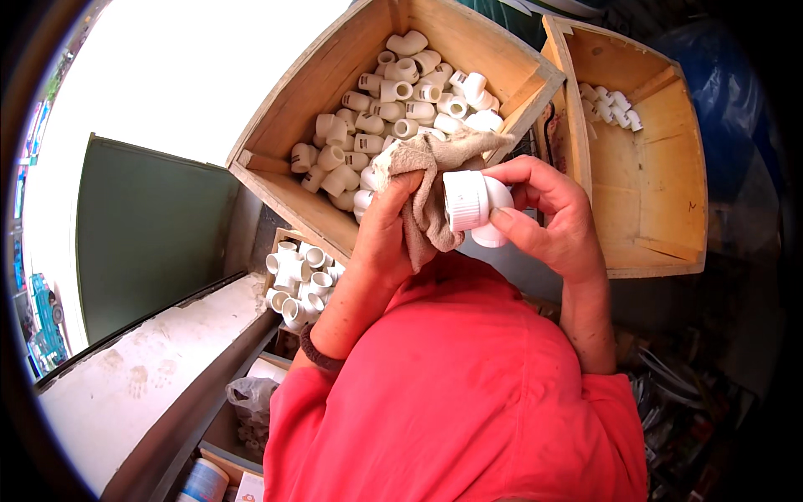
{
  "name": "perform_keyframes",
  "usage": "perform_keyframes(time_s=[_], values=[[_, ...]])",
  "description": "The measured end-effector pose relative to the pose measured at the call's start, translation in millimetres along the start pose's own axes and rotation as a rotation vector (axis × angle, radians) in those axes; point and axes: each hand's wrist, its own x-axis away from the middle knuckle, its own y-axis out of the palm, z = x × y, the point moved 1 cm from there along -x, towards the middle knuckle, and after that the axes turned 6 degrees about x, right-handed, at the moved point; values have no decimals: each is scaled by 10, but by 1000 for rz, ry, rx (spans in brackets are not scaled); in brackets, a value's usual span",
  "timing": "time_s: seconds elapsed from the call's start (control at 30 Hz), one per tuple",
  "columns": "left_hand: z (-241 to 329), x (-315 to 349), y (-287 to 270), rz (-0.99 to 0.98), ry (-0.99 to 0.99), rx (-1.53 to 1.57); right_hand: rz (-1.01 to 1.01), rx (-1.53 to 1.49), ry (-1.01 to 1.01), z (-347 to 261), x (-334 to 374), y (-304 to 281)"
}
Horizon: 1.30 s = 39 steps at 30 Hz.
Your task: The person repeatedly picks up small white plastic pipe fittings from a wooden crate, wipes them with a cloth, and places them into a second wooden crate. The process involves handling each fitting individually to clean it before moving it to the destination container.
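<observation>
Between the thumb and fingers of my right hand is a white plastic pipe elbow with a ribbed collar at one end. My left hand is closed around a crumpled beige cloth, which hangs down beside the elbow's ribbed end. Both hands are raised in front of my chest, close together. Just beyond them a wooden box holds many white elbow fittings, piled loosely. Part of that pile is hidden behind my left hand and the cloth.
A second wooden box at the right has several small white fittings in its far corner. White fittings fill a smaller box by my left forearm. A green panel and a white ledge are at the left.
</observation>
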Motion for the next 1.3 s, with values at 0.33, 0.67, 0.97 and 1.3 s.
perform_keyframes(time_s=[0.33, 0.67, 0.97, 1.3], values=[[-43, 129, 61, -270, 240, -270, -32, -298, 196, 66, -9, -11], [4, 101, 159, -87, 246, -466, 43, 14, 60, 105, -12, 21], [21, 26, 179, 27, 98, 61, 39, -379, 177, 70, -52, -28], [-82, 76, 105, -215, 280, -430, 62, -442, 212, 198, -62, 2]])
